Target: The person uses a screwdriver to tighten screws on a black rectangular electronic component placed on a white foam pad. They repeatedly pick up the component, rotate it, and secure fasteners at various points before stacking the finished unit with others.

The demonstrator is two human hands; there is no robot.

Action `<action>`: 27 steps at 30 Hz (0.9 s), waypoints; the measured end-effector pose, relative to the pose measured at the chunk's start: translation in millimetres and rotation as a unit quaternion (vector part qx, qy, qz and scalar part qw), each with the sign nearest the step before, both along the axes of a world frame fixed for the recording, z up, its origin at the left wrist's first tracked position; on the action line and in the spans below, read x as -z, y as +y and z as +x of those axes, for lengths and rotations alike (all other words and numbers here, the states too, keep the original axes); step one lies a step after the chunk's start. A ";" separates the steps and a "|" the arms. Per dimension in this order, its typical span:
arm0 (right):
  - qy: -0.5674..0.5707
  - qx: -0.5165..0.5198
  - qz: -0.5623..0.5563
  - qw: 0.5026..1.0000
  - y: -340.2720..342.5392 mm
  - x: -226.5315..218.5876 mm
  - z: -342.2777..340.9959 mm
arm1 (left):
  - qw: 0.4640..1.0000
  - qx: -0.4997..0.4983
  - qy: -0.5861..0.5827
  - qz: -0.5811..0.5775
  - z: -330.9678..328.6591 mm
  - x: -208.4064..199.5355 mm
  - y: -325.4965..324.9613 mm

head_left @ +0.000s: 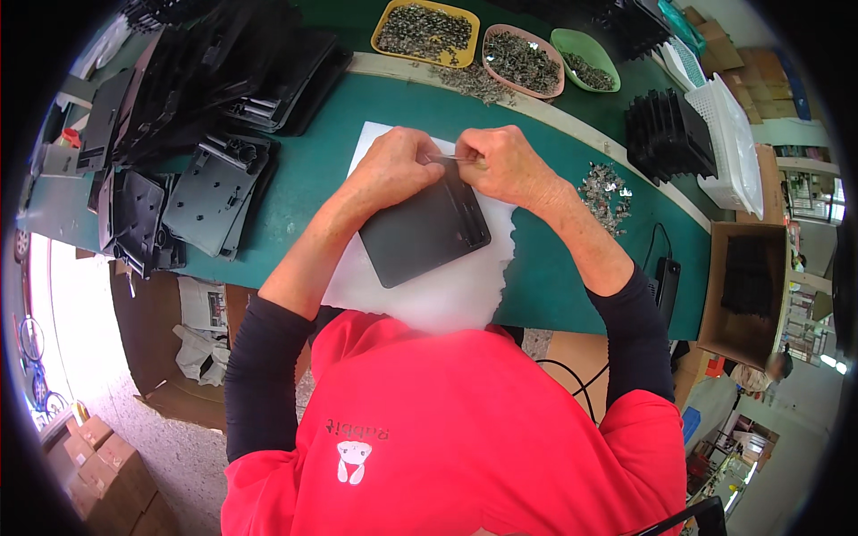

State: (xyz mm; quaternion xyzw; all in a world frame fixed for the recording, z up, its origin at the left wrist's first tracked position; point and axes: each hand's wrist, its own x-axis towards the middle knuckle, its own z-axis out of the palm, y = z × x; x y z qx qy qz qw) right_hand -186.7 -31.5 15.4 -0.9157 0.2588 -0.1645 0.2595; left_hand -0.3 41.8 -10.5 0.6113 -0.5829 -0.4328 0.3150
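A black plastic panel (416,241) with rounded corners lies tilted on a white foam sheet (438,304) right in front of me. Over its far edge, my left hand (393,168) is closed in a pinch. Just to the right, my right hand (508,165) is closed too, its knuckles up. A thin, pale, see-through strip (454,158) runs between the fingertips of both hands. Its ends are hidden in the fingers. Along the panel's right side runs a raised ridge with a slot.
Yellow (475,45), pink (559,85) and green (612,67) trays of small metal parts stand beyond a wooden strip (581,129). Loose metal clips (606,198) lie to the right. Stacked black panels (214,196) crowd the left, more black parts (670,134) the right, beside a white basket (728,147).
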 end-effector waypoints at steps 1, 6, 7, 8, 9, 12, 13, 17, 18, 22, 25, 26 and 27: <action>0.002 0.017 0.034 0.999 -0.3 -2.2 -1.3 | 1.000 0.017 0.012 0.017 4.0 -1.4 -2.9; -0.015 0.054 0.178 0.982 -7.9 -0.2 -9.7 | 0.990 0.062 0.072 0.100 13.7 -12.6 -8.8; -0.030 0.061 0.233 0.970 -8.2 -1.3 -11.7 | 0.988 0.067 0.077 0.113 14.5 -14.1 -9.6; -0.043 0.066 0.288 0.954 -8.9 -2.1 -11.5 | 0.986 0.069 0.082 0.126 16.1 -14.6 -10.1; -0.041 0.042 0.268 0.962 -8.9 -3.2 -10.6 | 0.985 0.071 0.085 0.131 16.7 -14.5 -10.8; -0.051 -0.021 0.207 0.977 -10.0 3.9 -6.9 | 0.984 0.074 0.086 0.138 16.2 -15.9 -12.9; -0.054 -0.031 0.186 0.980 -10.9 7.0 -4.6 | 0.985 0.071 0.082 0.133 16.5 -18.5 -12.0; -0.052 -0.056 0.140 0.987 -11.7 12.1 -1.2 | 0.985 0.064 0.094 0.129 17.8 -16.2 -11.3; -0.048 -0.059 0.138 0.987 -12.1 12.8 -1.3 | 0.985 0.063 0.096 0.130 17.5 -15.4 -11.5; -0.043 -0.055 0.134 0.989 -10.5 14.3 -2.0 | 0.984 0.059 0.106 0.131 17.4 -15.3 -11.5; -0.049 -0.050 0.129 0.989 -9.7 15.8 -4.0 | 0.982 0.062 0.119 0.132 17.5 -13.6 -12.5; -0.054 -0.056 0.113 0.991 -9.4 17.2 -4.1 | 0.981 0.063 0.123 0.134 17.8 -12.6 -12.6; -0.060 -0.062 0.096 0.992 -9.3 18.1 -4.3 | 0.982 0.060 0.120 0.130 17.2 -11.3 -13.1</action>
